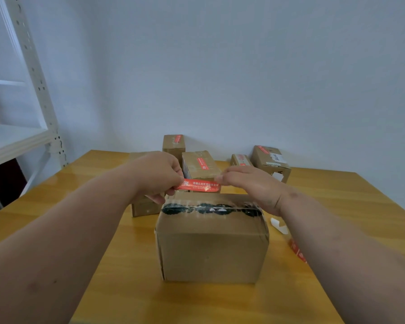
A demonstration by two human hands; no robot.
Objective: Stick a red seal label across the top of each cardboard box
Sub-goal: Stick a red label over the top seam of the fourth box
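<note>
Holding a red label (198, 186) stretched between pinching fingers of left hand (159, 175) and right hand (248, 185), ready to lower onto the box (212, 239) just below.

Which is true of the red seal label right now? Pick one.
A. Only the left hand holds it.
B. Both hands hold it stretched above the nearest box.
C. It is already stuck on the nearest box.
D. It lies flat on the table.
B: the left hand and right hand each pinch an end of the red seal label, held above the nearest box.

Both bare forearms reach from the lower corners toward frame centre. The left hand (158, 175) and right hand (250, 187) have fingers curled, fingertips pinching, knuckles facing up, held apart at mid-frame.
</note>
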